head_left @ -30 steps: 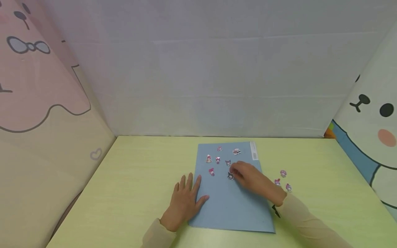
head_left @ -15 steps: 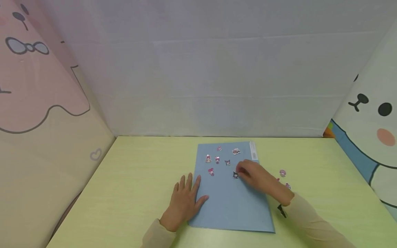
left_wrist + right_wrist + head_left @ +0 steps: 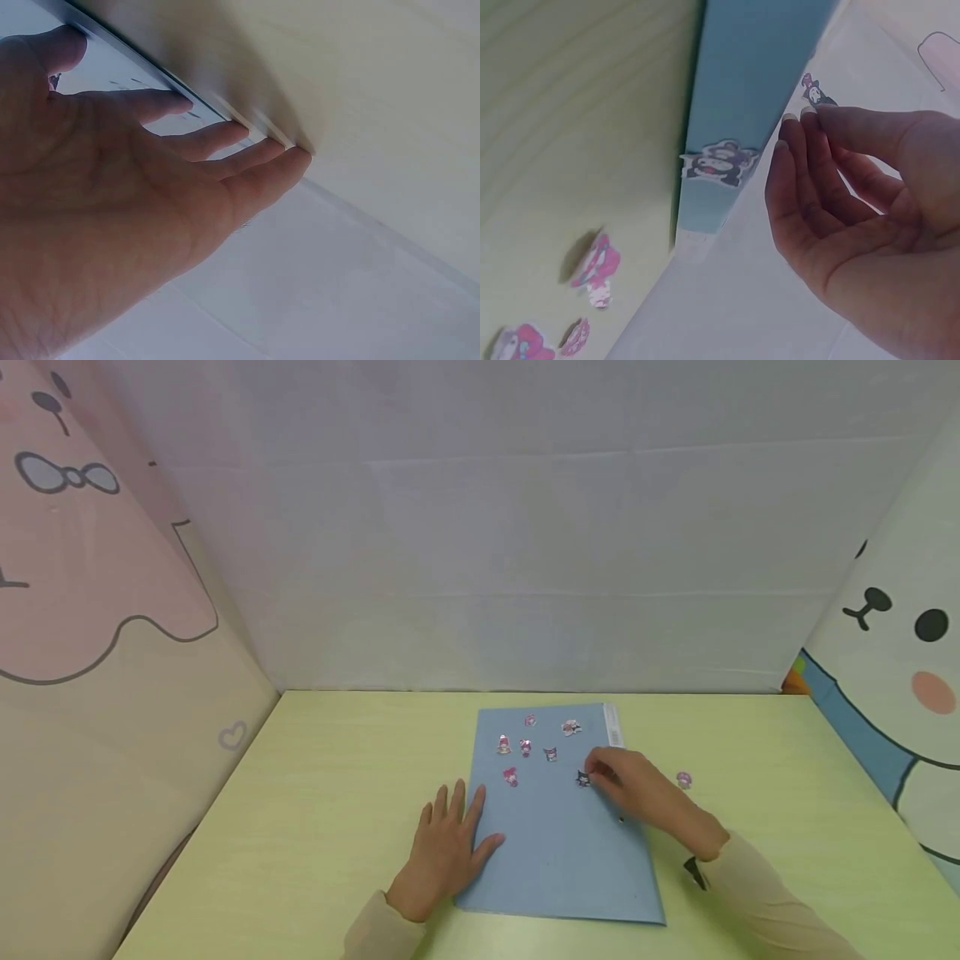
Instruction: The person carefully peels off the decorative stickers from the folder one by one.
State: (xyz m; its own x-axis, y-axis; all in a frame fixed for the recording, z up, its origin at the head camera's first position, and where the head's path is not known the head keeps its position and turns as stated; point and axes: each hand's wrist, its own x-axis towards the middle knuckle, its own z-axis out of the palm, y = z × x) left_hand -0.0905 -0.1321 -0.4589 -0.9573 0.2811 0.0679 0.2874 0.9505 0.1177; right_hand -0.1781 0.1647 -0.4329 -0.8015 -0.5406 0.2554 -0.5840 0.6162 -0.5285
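Note:
My right hand [image 3: 626, 785] pinches a small dark cartoon sticker [image 3: 582, 779] between thumb and fingertips, close over the blue board [image 3: 555, 868]. In the right wrist view the sticker [image 3: 816, 93] sticks out past the fingertips. My left hand [image 3: 442, 852] lies flat with spread fingers at the board's left edge. Its thumb [image 3: 60, 49] is over the board, while the outer fingertips reach the table beside it. Several stickers are on the upper half of the board, among them a pink one [image 3: 511, 777] and a dark-eared one [image 3: 551, 754].
A pink sticker [image 3: 684, 780] lies on the yellow-green table [image 3: 337, 793] right of the board; the right wrist view shows more pink stickers [image 3: 598, 266] there. Another dark sticker [image 3: 718, 163] sits near the board's right edge. A white barcode label [image 3: 612, 724] marks its top right corner.
My right hand has shifted right across the board, carrying the dark sticker from mid-board toward the right side. Its wrist now covers some table stickers. My left hand has stayed put.

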